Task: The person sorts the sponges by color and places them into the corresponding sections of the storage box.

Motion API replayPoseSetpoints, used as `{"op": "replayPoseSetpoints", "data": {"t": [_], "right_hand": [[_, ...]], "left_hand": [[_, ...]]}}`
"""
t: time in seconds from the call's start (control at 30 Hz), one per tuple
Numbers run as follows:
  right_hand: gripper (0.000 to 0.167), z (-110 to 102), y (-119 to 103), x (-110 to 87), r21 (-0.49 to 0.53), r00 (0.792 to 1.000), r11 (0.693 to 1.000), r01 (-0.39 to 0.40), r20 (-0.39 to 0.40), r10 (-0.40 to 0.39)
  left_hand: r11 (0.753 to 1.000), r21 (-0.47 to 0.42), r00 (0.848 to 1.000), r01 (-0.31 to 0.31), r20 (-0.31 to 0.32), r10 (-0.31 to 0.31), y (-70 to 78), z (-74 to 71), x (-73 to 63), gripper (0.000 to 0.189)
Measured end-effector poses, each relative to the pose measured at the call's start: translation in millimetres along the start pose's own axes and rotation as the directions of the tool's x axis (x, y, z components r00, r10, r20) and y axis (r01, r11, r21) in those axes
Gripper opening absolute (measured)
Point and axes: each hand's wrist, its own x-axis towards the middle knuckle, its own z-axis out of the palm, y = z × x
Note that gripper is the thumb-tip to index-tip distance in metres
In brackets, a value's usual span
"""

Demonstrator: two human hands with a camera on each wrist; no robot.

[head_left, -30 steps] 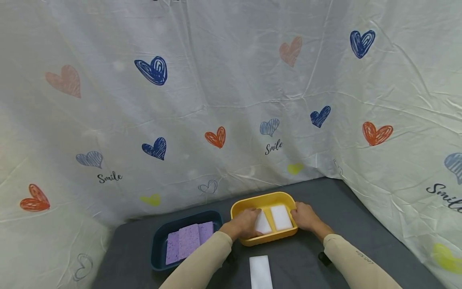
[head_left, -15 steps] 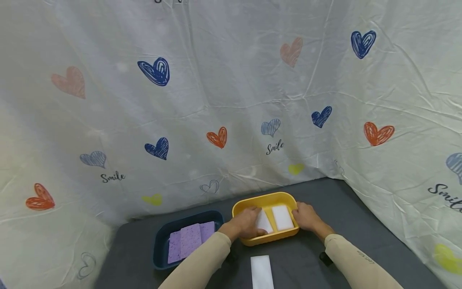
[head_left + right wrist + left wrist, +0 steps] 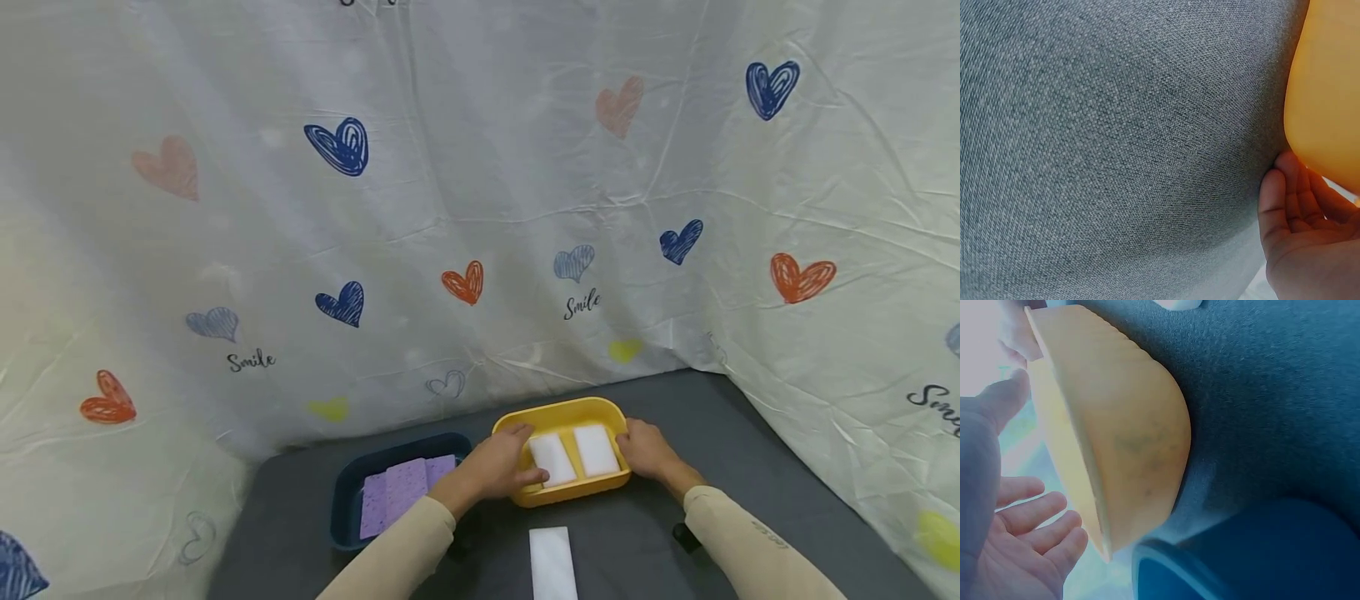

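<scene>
A yellow plastic tub (image 3: 573, 412) stands on the dark table, with two white sponge blocks (image 3: 553, 460) lying side by side inside. My left hand (image 3: 495, 467) is over the tub's left end, beside the left block; the left wrist view shows its fingers loosely spread, with nothing between them. At the opposite end my right hand (image 3: 651, 452) grips the tub's rim. In the right wrist view its fingers (image 3: 1272, 203) curl against the outer wall; the thumb is hidden. A third white block (image 3: 552, 562) lies on the table in front of the tub.
Left of the yellow tub stands a dark blue tub (image 3: 343, 504) with several purple speckled sponges (image 3: 406, 492) in it. The two tubs are close together. A white curtain with printed hearts (image 3: 462, 283) hangs behind and to the right of the grey table cloth (image 3: 757, 467).
My left hand has let go of the left white block and drawn back slightly to the left, leaving it in the tub. The right hand stays on the rim. The head view has turned slightly left.
</scene>
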Motion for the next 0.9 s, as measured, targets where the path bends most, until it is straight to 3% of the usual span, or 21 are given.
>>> {"op": "replayPoseSetpoints", "data": {"t": [0.1,0.4,0.6,0.9], "right_hand": [[0.039,-4.2,-9.4,-8.2,0.0,1.0,1.0,-0.029,0.005,0.029],[0.041,-7.4,-8.0,-10.2,-0.018,1.0,0.999,-0.029,-0.004,0.029],[0.04,-4.3,2.4,-3.8,-0.021,1.0,1.0,0.001,0.006,-0.001],[0.038,-5.2,-12.8,-9.3,-0.026,1.0,0.999,-0.021,0.019,0.021]], "left_hand": [[1.0,-0.012,1.0,-0.021,-0.015,0.021,-0.5,-2.8,-10.4,0.086],[0.997,-0.014,0.996,-0.082,-0.046,0.081,2.2,-12.0,-42.7,0.084],[0.995,-0.051,0.996,-0.081,-0.037,0.079,3.8,-15.6,-62.4,0.087],[0.992,-0.112,0.998,-0.06,-0.028,0.057,1.8,-10.3,-87.1,0.088]]}}
